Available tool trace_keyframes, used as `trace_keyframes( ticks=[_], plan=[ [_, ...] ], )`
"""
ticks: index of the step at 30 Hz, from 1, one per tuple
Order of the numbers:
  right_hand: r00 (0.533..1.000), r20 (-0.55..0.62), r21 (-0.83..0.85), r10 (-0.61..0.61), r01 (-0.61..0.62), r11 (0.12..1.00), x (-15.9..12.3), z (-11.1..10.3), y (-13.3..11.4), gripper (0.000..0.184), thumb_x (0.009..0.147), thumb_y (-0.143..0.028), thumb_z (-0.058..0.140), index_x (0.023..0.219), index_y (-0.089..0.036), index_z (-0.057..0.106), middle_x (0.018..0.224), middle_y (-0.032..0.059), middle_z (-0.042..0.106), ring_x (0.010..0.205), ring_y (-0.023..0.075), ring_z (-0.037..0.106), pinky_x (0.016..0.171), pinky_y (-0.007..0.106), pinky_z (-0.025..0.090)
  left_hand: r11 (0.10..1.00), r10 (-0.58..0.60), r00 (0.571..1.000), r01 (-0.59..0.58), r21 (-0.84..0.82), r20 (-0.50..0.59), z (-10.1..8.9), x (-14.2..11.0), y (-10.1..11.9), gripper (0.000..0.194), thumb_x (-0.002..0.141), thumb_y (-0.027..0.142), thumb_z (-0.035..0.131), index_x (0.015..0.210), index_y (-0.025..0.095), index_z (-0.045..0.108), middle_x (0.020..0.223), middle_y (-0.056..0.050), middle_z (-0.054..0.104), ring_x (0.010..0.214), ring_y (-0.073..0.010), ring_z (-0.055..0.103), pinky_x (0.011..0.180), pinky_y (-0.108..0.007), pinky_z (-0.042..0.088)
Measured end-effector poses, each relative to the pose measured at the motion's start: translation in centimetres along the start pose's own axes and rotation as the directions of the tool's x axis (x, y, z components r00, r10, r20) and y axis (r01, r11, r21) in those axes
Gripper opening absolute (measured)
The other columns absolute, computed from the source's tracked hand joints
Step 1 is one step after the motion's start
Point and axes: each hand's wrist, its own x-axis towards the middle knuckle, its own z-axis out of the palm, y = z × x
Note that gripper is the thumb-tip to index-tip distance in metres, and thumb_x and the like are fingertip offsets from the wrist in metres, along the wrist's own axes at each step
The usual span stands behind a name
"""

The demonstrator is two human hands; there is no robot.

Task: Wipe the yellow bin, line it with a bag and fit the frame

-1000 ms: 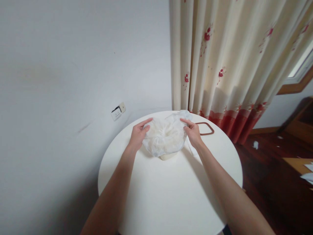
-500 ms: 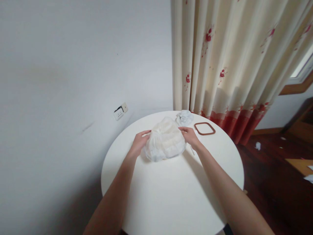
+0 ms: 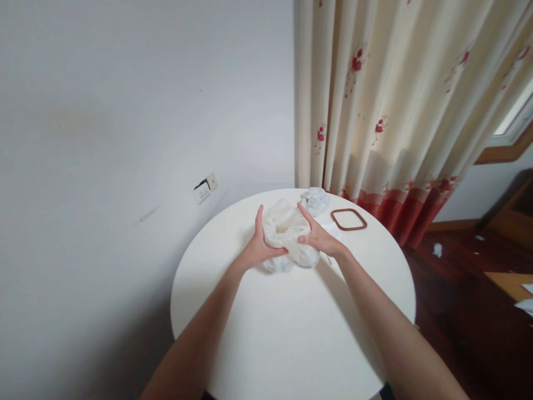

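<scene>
Forearms: both of your bare forearms enter from the near edge and converge toward the middle of the table.
Table [image 3: 291, 333]: round and white; its near half shows only your arms and their shadows.
Left hand [image 3: 260, 247]: it cups the left side of the bundle from below, with the thumb raised along the bundle's left flank and the fingers curled under its near edge, closed against the plastic.
Right hand [image 3: 318, 238]: it presses on the right side of the bundle, with the thumb pointing up and left over the top and the fingers drawn together against the near right side.
Plastic bundle [image 3: 287, 228]: a crumpled, translucent white bag, gathered into a compact lump between your two hands, a little beyond the table's centre; its lower edge spills onto the tabletop beneath your fingers. You cannot tell what it wraps.
Thin stick [image 3: 327, 258]: a pale sliver lies on the table just beside your right wrist.
Crumpled white wad [image 3: 315, 199]: it lies near the far rim, just beyond the bundle and apart from it.
Brown ring [image 3: 348, 219]: a rounded rectangular loop lies flat, right of the wad and far right of your right hand.
Curtain [image 3: 395, 111]: cream with red flowers and a red hem, it hangs beyond the table's far right.
Wall socket [image 3: 204, 189]: it is fixed to the white wall, far left of the table.
</scene>
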Motion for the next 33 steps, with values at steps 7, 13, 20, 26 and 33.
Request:
trace_keyframes(
  ticks=[7,13,20,26,33],
  plan=[
    [0.996,0.088,-0.055,-0.004,0.009,0.998,-0.3,0.4,1.2,0.161,0.064,-0.047,0.095,0.158,-0.025,-0.034,0.173,0.0201,0.016,0.158,0.0274,0.025,0.127,0.051,0.019,0.988,0.022,0.996,-0.009,-0.154,0.082,-1.0,-0.1,-1.8,0.172,0.048,0.038,0.102,0.157,0.029,-0.032,0.168,-0.025,0.026,0.155,-0.0410,0.033,0.127,-0.057,0.026],
    [0.998,0.038,-0.010,-0.055,0.055,0.998,0.1,1.3,2.0,0.161,0.066,-0.049,0.093,0.156,-0.024,-0.038,0.169,0.0208,0.025,0.154,0.0290,0.035,0.125,0.052,0.025,0.984,-0.015,0.983,0.047,-0.172,0.183,-2.2,-0.4,-1.9,0.168,0.053,0.050,0.099,0.155,0.032,-0.034,0.174,-0.022,0.007,0.159,-0.0413,0.021,0.128,-0.058,0.021],
    [0.994,-0.020,-0.010,-0.105,0.105,0.994,0.6,2.1,2.9,0.167,0.060,-0.050,0.096,0.155,-0.024,-0.038,0.171,0.0209,0.021,0.155,0.0300,0.032,0.126,0.051,0.022,0.968,0.041,0.999,-0.046,-0.246,-0.025,0.8,0.1,-3.1,0.169,0.056,0.045,0.099,0.151,0.032,-0.040,0.169,-0.017,0.028,0.157,-0.0382,0.029,0.128,-0.055,0.024],
    [0.994,0.103,-0.076,-0.035,0.043,0.996,-0.2,0.6,1.2,0.155,0.067,-0.046,0.093,0.160,-0.025,-0.030,0.174,0.0187,0.009,0.156,0.0302,0.029,0.126,0.050,0.024,0.976,0.063,0.997,-0.071,-0.207,-0.044,1.1,-0.3,-3.9,0.156,0.064,0.045,0.094,0.156,0.036,-0.031,0.169,-0.016,0.027,0.157,-0.0342,0.030,0.129,-0.055,0.024],
    [0.991,-0.100,-0.211,-0.084,0.061,0.976,-1.4,-3.8,-4.1,0.064,0.087,-0.044,0.076,0.146,-0.027,0.059,0.157,0.0102,0.052,0.149,0.0278,0.043,0.124,0.050,0.030,0.982,0.150,0.989,-0.148,-0.114,0.010,0.6,-0.8,-3.5,0.148,0.063,0.035,0.095,0.160,0.040,-0.017,0.171,-0.012,0.022,0.159,-0.0378,0.023,0.129,-0.059,0.021]
  ],
)
